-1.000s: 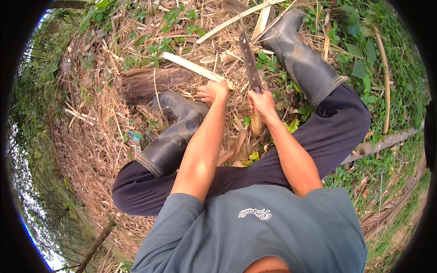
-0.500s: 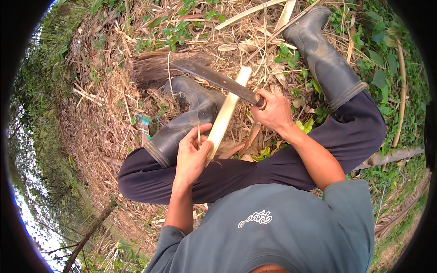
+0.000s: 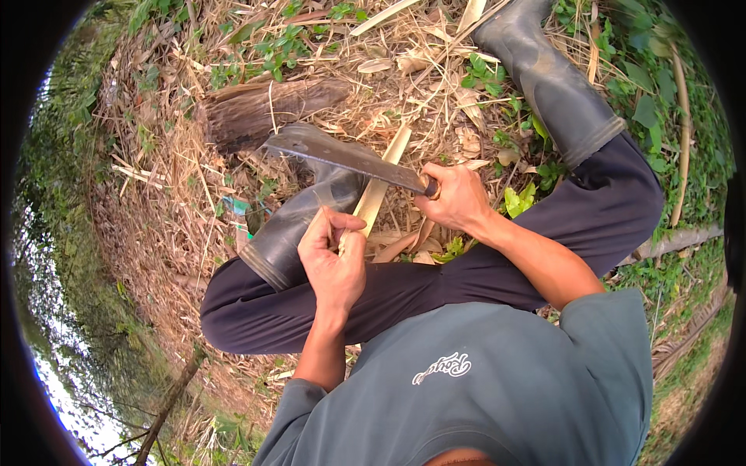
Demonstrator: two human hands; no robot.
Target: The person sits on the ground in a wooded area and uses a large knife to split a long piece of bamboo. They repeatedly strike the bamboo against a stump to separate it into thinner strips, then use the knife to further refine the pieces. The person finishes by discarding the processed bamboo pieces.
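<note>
I have the left hand (image 3: 332, 256) gripping a pale strip (image 3: 374, 202) near the frame's centre, the right hand (image 3: 454, 198) clenched on a machete (image 3: 342, 158) that crosses the strip, pointing left. A brown log (image 3: 272, 111) lies upper left.

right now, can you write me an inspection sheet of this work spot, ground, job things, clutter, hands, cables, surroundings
Surface: leaf-littered ground, dry and straw-coloured.
Job's things: machete, crossing over a pale split strip; whether they touch cannot be told.
Clutter: weathered log just beyond the left rubber boot; loose pale strips near the top edge; blue-green scrap left of that boot.
Grippers: bare hands; left hand holds the pale split strip near its lower end, right hand is closed on the machete.
Cables: nothing seen.
Surroundings: green plants to the right, bare branch at lower left.
</note>
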